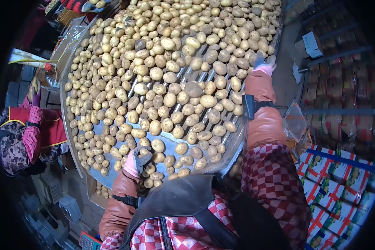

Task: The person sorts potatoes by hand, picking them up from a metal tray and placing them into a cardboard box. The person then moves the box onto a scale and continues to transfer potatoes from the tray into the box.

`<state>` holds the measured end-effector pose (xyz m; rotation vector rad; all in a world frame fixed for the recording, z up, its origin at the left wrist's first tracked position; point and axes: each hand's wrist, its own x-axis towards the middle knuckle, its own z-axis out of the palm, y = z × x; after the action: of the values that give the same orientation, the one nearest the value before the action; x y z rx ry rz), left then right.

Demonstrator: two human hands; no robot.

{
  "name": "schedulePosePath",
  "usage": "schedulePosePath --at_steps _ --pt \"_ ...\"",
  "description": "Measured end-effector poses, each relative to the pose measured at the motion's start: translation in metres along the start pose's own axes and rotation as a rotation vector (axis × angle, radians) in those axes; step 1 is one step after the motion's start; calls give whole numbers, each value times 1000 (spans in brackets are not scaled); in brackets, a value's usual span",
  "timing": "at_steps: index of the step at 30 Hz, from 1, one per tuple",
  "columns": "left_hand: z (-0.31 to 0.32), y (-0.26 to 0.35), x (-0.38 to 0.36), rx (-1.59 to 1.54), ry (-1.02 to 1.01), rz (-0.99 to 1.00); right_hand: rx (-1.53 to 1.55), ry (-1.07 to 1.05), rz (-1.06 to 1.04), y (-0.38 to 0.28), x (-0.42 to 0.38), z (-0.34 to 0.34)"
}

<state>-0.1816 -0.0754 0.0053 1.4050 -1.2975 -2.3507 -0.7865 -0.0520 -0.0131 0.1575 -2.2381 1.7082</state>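
Observation:
Many yellow-brown potatoes (169, 99) lie over a large metal sorting table (163, 141) with slats in its middle. Gloved in grey and pink, my left hand (138, 161) rests among potatoes at the near left edge, fingers bent; whether it grips one is hard to see. My right arm reaches along the table's right side, and my right hand (264, 64), in a similar glove, touches the potatoes near the far right rim. Its fingers are partly hidden, and what they hold cannot be made out.
A co-worker (29, 135) in a red apron stands at the left. Another person's gloved hand (96, 6) is at the top left. Printed cartons (337, 183) are stacked at the lower right, and a small open box (311, 45) lies beyond the right rim.

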Motion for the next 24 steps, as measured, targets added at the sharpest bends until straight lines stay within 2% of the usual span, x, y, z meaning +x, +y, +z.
schedulePosePath --at_steps 1,3,5,6,8,9,10,11,12,13,15,16,17,18,19,20,21,22,24 --pt "3 1 1 -7 1 3 1 -5 -6 9 -1 11" --pt "10 5 4 43 -14 -85 -830 -202 -383 16 -11 32" --pt "20 15 3 98 -31 -105 -558 -394 -62 -58 -61 31" --pt "18 12 5 84 -54 -136 169 -352 4 10 -62 85" --pt "16 9 11 80 -85 -173 -188 -732 -341 -4 -108 96" --pt "15 10 11 99 -88 -181 -630 -455 -861 -67 -145 57" --pt "14 12 12 116 -86 -184 -728 -836 -504 -113 -163 43" --pt "14 14 10 126 -87 -192 -588 -909 -492 -102 -182 50" --pt "16 13 7 115 -70 -164 -600 -905 -646 -117 -202 29" --pt "18 12 6 99 -52 -131 -643 -1091 -669 -126 -211 14" --pt "19 11 6 129 -47 -94 -298 -1224 -770 -113 -204 -8" --pt "18 10 7 109 -67 -94 15 -1250 -71 -109 -190 -16" --pt "18 9 7 91 -85 -95 314 -1161 631 -109 -173 -26" --pt "19 10 7 91 -90 -98 303 -934 357 -88 -153 -36" --pt "18 11 6 86 -89 -97 -116 -800 -69 -35 -111 -32" --pt "18 13 7 104 -101 -94 -229 -880 173 -103 -87 -65" --pt "18 15 8 123 -111 -93 -603 -587 -381 -24 -54 -60" --pt "17 16 9 119 -111 -94 -818 -721 -189 -36 -36 -63" --pt "16 16 12 43 -134 -170 -947 -739 -208 -15 -25 -61"
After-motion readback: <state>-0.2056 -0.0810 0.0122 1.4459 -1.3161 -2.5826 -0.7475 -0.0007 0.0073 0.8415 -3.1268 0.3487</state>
